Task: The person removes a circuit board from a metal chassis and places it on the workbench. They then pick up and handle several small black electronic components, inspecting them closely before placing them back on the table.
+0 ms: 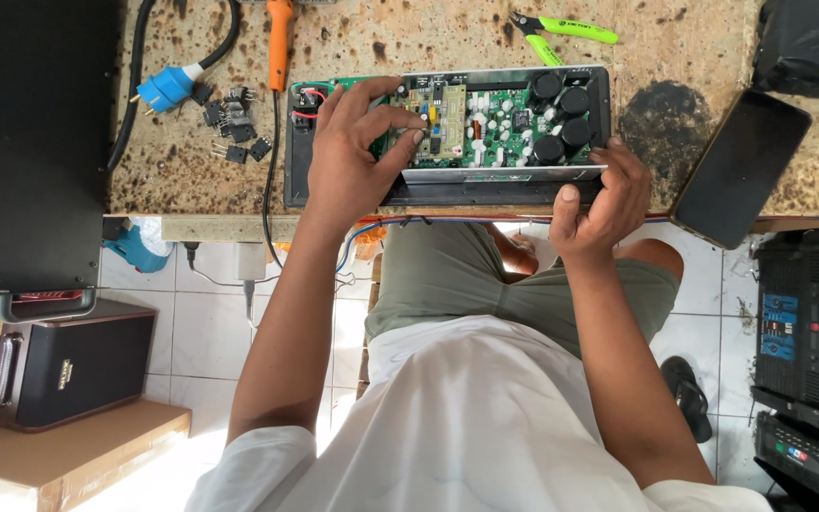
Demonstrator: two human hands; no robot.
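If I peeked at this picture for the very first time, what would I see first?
Probably the green circuit board full of little parts, sitting in a long black case on the stained workbench. The left hand pinches something on the board, and the right hand grips the case's near right corner. The bright green cutters at the back and the blue plug at the left also stand out.

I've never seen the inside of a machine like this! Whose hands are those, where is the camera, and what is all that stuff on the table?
The camera sits on a person's head, looking down at their own lap and hands. The left hand touches parts on a green circuit board, which lies in a black metal case. The right hand grips that case's near edge. On the spotted workbench lie green cutters, an orange-handled tool, a blue plug, small black parts and a dark phone.
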